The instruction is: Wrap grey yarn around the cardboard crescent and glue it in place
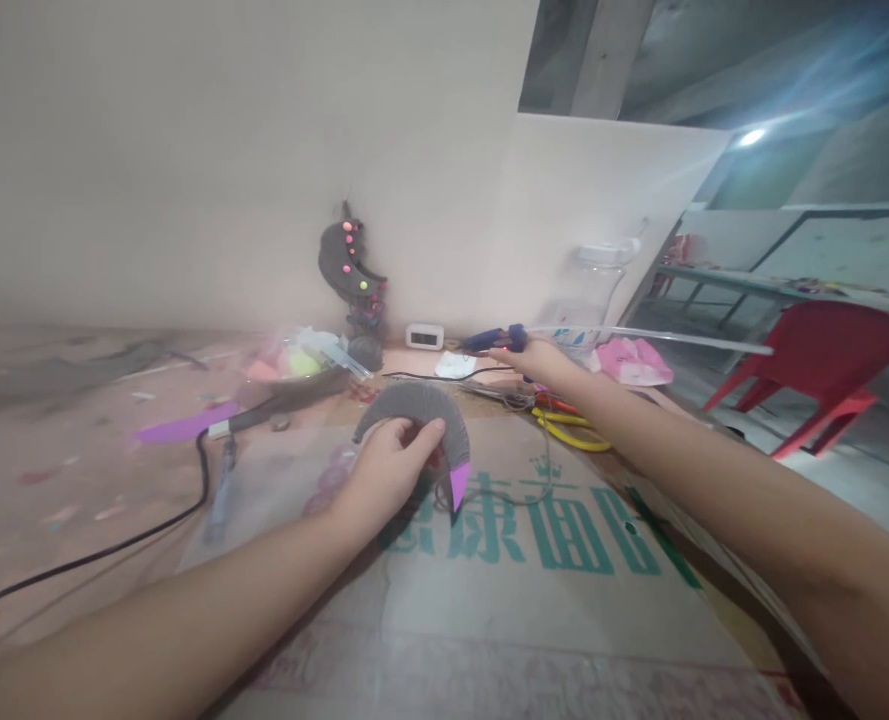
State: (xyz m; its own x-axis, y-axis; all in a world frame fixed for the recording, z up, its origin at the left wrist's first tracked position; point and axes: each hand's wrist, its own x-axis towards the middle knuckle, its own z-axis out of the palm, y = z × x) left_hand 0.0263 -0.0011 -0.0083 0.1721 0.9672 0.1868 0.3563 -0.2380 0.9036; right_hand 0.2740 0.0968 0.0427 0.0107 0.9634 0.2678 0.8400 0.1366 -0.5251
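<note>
My left hand [395, 455] pinches a crescent-shaped piece [421, 400] between thumb and fingers. Grey yarn or cord covers most of the crescent, and its lower right tip is bare purple. A thin grey strand [523, 500] loops over the table beside it. Farther off to the right, my right hand [526, 358] is closed around a dark blue glue gun [495, 340], whose nozzle points left. From the gun's back a long clear glue stick [661, 338] sticks out to the right. My right fingers are partly hidden.
A finished-looking grey crescent [343, 265] with coloured dots hangs on the wall. Along the back stand a small white digital display [424, 337], a bowl of coloured pieces [294, 362] and a clear jug [590, 290]. Yellow-handled scissors [575, 432], a purple strip [185, 424] and a black cable [114, 548] lie around.
</note>
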